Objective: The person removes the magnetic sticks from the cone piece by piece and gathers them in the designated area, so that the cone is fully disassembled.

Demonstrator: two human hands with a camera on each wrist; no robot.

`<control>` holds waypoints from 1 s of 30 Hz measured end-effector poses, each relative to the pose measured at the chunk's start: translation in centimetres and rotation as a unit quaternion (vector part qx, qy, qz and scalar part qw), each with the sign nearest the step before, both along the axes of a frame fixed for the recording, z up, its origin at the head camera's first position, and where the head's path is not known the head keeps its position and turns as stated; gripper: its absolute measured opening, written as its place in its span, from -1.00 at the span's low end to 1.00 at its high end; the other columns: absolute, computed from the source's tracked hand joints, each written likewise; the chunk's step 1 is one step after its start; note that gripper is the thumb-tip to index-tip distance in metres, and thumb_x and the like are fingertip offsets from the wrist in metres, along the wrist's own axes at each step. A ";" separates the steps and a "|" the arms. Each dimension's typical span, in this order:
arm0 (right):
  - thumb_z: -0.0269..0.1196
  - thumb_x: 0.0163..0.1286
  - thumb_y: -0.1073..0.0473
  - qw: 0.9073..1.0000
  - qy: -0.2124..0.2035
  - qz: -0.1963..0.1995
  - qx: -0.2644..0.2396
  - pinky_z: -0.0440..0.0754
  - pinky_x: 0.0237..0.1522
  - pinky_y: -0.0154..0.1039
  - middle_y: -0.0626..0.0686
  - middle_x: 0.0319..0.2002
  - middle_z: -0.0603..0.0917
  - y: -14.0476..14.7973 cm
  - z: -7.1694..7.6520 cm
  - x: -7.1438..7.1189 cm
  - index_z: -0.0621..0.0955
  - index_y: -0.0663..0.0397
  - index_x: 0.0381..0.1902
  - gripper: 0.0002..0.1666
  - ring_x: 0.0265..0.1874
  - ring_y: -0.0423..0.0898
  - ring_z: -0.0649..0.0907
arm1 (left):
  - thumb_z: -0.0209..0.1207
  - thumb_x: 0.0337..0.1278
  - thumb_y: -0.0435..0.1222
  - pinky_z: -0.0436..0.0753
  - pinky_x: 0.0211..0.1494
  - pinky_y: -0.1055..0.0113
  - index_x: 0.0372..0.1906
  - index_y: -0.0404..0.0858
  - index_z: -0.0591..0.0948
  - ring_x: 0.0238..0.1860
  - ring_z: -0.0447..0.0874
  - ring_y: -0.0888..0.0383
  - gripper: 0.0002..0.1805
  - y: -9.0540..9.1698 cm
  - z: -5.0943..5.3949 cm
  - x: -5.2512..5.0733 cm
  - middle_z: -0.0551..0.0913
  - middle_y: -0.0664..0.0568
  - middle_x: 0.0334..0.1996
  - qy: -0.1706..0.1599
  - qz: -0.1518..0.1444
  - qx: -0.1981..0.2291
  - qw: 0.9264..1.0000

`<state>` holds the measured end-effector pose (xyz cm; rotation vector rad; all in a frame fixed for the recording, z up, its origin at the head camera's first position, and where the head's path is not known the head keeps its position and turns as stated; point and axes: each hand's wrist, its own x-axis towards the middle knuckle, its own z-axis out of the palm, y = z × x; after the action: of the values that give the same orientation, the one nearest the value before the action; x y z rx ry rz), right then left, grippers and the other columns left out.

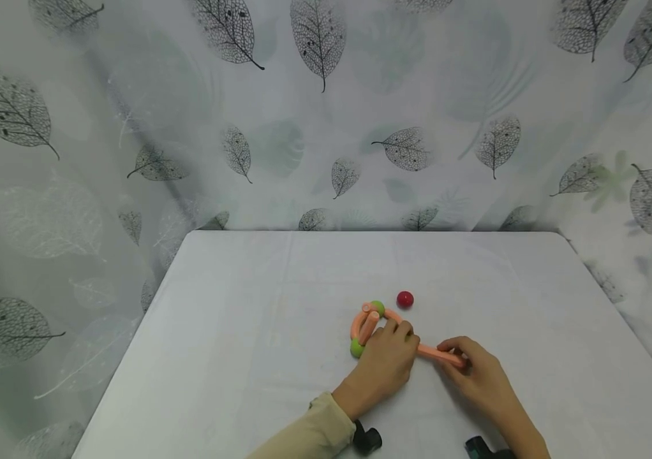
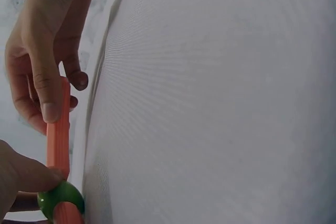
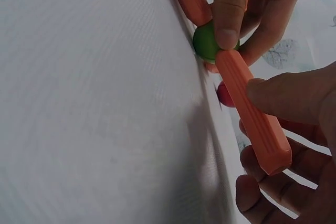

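Observation:
An orange rod-and-ball construction lies on the white table. My left hand (image 1: 386,360) pinches a green ball (image 3: 206,43) between thumb and fingers; in the head view the hand covers that ball. From it a straight orange rod (image 1: 432,352) runs to the right, its near end meeting the ball. Thumb and fingers of my right hand (image 1: 481,376) hold this rod toward its free end. Left of my left hand, curved orange rods (image 1: 356,324) join two more green balls, one at the back (image 1: 377,308) and one in front (image 1: 357,348). A shorter orange rod (image 1: 369,328) slants inside the curve.
A loose red ball (image 1: 405,299) rests just behind the construction. The white table (image 1: 234,319) stretches out on both sides, with a leaf-patterned curtain (image 1: 332,127) behind it. Dark wrist devices (image 1: 367,440) show near the front edge by both forearms.

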<state>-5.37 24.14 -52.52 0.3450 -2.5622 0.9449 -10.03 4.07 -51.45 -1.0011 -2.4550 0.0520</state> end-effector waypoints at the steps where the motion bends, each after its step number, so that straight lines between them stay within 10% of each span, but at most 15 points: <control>1: 0.56 -0.06 0.53 1.000 -0.004 -0.002 0.002 0.36 -0.42 -0.51 -0.18 -0.39 0.59 0.0 0.1 0.0 0.67 0.00 -0.19 -0.49 -0.43 -0.41 0.43 | 0.37 0.18 -0.12 0.58 -0.25 0.41 -0.24 0.03 0.76 -0.16 0.56 0.18 -0.91 0.0 0.0 0.0 0.66 0.20 -0.16 0.001 -0.001 0.002 1.000; 30: 0.50 0.24 0.33 0.997 -0.071 0.028 -0.002 0.50 -0.33 -0.38 -0.18 -0.22 0.73 0.0 0.3 0.1 0.74 -0.03 -0.06 -0.68 -0.34 -0.41 0.50 | 0.38 0.13 -0.15 0.57 -0.22 0.41 -0.20 0.04 0.77 -0.15 0.57 0.18 -0.87 -0.3 0.3 0.0 0.67 0.20 -0.16 -0.028 0.001 -0.011 1.000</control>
<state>-5.22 24.19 -52.22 0.3618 -2.6914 1.0275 -10.08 3.78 -51.20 -1.0232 -2.5111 0.0517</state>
